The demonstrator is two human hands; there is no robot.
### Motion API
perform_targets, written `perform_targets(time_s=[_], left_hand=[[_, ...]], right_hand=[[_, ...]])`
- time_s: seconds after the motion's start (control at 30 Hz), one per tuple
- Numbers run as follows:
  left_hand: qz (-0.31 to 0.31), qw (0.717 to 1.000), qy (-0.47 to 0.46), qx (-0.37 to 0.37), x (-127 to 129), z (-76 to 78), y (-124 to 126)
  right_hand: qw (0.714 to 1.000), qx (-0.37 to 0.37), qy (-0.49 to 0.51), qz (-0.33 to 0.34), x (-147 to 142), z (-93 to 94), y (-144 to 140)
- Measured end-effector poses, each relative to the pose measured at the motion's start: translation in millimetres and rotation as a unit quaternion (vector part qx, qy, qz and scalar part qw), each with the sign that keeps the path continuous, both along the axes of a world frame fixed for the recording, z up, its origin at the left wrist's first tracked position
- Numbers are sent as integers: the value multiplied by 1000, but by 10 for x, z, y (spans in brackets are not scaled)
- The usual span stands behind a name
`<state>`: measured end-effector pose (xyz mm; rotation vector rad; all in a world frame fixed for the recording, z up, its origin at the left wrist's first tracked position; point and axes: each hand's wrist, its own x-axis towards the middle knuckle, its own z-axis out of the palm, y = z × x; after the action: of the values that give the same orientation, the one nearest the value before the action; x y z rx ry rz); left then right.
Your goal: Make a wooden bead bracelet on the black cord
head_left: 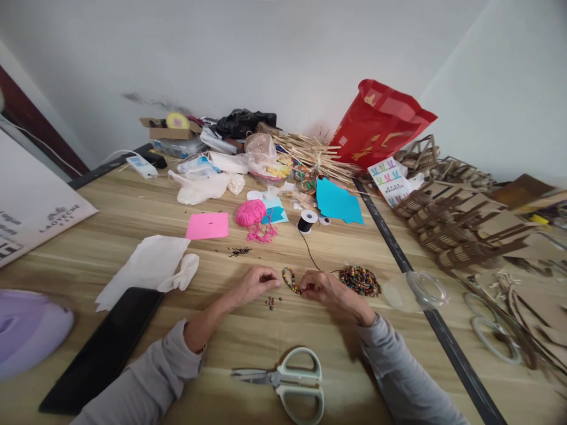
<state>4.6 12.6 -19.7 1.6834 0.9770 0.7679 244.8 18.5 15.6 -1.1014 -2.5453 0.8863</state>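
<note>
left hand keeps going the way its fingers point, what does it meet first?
Likely the beaded strand right at the left hand fingertips, then the right hand holding its other end. Depth unclear.

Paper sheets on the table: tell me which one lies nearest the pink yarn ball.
The small light-blue sheet, touching the right side of the pink yarn ball. The pink sheet lies apart to its left, the bigger blue sheet farther right beyond the black thread spool.
</note>
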Motion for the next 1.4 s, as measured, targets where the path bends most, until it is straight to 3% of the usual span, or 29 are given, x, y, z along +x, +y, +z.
perform_targets(time_s=[0.3,0.63,0.97,1.2,1.4], left_hand=[[-2,1000,-1,-4,-2,-3,-6],[-8,1000,2,-6,-12,-49,9],[-6,1000,5,-4,-13,-79,8],[-1,1000,11,-8,-9,-38,9],[0,1000,13,3,-20,-64,8]], right_hand=[[1000,9,-12,-10,-19,-28,23],[999,-1,-36,-21,-134,124,-43],[999,-13,8,-35,-103,-3,-8],[996,-64,55,-41,-39,-128,54],[978,-167,112,-55,-7,-99,56]])
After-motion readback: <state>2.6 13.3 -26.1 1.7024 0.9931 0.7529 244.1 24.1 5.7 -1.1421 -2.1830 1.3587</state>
